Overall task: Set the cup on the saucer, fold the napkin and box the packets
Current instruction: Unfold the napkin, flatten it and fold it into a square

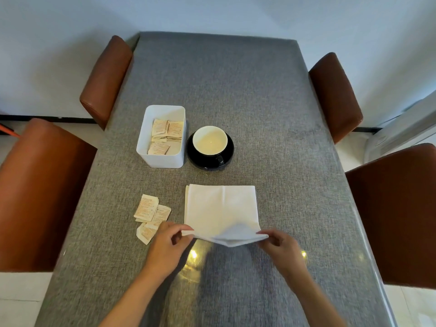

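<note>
White napkin (220, 208) corners apparently pinched by both hands.

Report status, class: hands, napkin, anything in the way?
Left hand and right hand pinch napkin near corners, edge lifted. Cup on saucer. Loose packets beside napkin, not blocking.

Nothing here can be read. The packets (153, 214) at seven o'clock on the bench (236, 90) and those in the white box (165, 159) at eleven carry reddish print, too small and blurred to make out.
</note>
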